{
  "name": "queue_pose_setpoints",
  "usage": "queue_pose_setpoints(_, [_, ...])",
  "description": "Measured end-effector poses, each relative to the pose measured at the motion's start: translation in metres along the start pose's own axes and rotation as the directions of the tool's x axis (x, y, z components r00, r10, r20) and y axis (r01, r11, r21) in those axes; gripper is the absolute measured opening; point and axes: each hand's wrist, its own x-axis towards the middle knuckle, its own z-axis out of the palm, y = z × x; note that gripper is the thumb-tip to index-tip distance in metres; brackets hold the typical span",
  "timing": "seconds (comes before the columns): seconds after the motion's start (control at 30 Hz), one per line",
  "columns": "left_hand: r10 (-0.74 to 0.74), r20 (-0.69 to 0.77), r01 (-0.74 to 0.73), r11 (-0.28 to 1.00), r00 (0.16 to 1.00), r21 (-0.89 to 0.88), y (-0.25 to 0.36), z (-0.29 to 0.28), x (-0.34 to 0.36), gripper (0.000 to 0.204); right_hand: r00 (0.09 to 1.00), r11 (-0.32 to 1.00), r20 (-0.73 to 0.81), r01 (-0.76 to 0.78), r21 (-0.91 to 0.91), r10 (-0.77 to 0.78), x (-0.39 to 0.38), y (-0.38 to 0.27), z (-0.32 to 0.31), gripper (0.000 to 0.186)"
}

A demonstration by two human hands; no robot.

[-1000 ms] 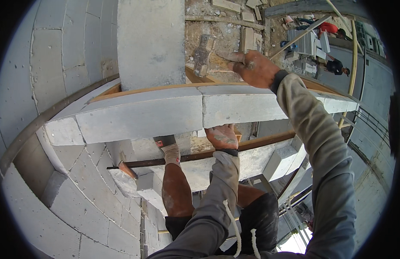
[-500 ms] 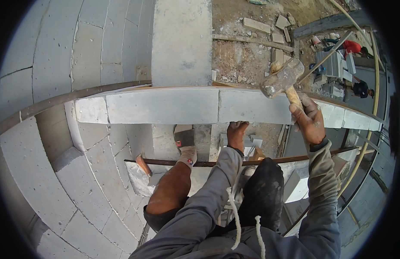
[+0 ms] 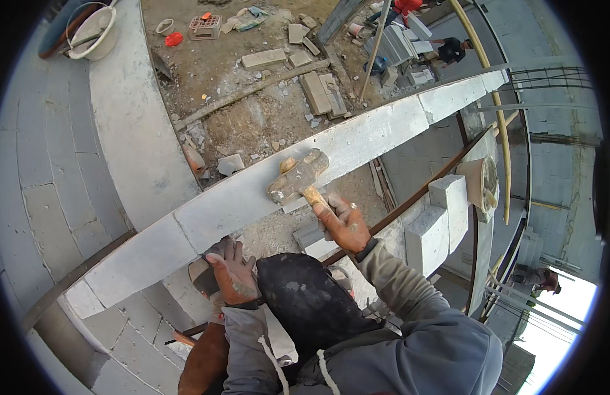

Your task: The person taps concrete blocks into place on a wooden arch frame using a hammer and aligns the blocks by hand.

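My right hand (image 3: 346, 226) is wrapped round the short wooden handle of a club hammer (image 3: 298, 176). The hammer's worn, dusty head appears above the top of a row of pale grey blocks (image 3: 239, 203); whether it touches them I cannot tell. My left hand (image 3: 232, 273) has its fingers stretched and its thumb apart, with nothing in it. Its fingertips are at the near edge of the row, close to a joint between two blocks. Below it, my shoe and one bare leg are partly hidden.
White blocks (image 3: 427, 240) and a bucket (image 3: 481, 184) stand on a plank at the right. A white bucket (image 3: 93, 33) sits on the wall top at far left. Rubble and loose blocks (image 3: 316, 93) lie on the ground beyond. Other people (image 3: 452, 51) are farther off.
The view has turned, so the block row now slants up to the right. The hammer has come left and lower over the row. My left hand's fingers have spread.
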Motion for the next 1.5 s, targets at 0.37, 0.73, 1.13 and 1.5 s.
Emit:
queue_pose_setpoints(0.37, [0.129,-0.226,-0.14,0.99,0.965,-0.031,0.025,0.019,0.019,0.096,0.997,0.855,0.073,0.026,-0.518,0.013,0.016,-0.042,-0.02,0.052])
queue_pose_setpoints(0.73, [0.224,-0.266,-0.249,0.966,0.938,-0.063,0.032,0.021,0.021,0.064,0.944,0.66,0.105,0.297,-0.69,-0.314,0.04,-0.062,-0.001,0.044])
queue_pose_setpoints(1.13, [0.259,-0.383,-0.292,0.956,0.887,-0.032,0.032,0.028,0.026,0.06,0.927,0.572,0.269,0.372,-0.731,-0.26,0.047,-0.061,0.003,0.044])
queue_pose_setpoints(1.5, [0.229,-0.384,-0.285,0.953,0.895,-0.098,0.031,0.025,0.025,0.065,0.924,0.601,0.296,0.383,-0.702,-0.242,0.05,-0.063,0.004,0.042])
